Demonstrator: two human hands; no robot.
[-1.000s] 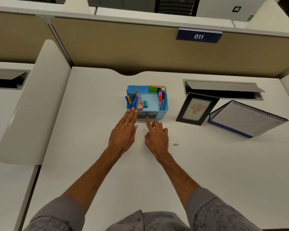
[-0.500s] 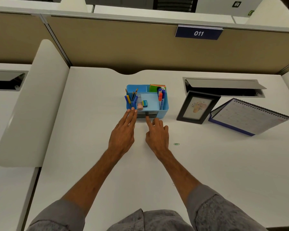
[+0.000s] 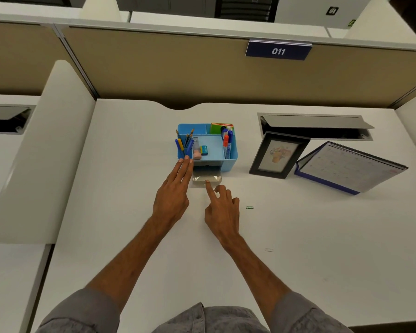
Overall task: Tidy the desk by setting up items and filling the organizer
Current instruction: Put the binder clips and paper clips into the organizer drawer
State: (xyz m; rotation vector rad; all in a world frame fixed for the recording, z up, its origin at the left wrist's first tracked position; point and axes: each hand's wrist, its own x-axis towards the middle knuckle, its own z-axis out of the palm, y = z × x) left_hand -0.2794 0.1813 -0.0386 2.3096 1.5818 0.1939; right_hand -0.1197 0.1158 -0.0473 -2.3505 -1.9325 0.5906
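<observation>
My left hand (image 3: 172,198) flat against box (image 3: 233,157), right hand (image 3: 222,212) poking drawer (image 3: 207,178) — yanked toward 6 o'clock, it may drop.

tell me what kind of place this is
Most likely an office cubicle: tan partition walls behind a white desk, a numbered plate reading 011, and a flip-up cable hatch near a desk calendar.

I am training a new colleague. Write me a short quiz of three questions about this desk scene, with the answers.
1. True or false: the drawer of the organizer is closed.
2. Which index fingertip rests on the drawer: A left hand, B right hand?
3. Fill in: the loose paper clip on the desk is ____.
Key: 1 false; 2 B; 3 green.
</observation>
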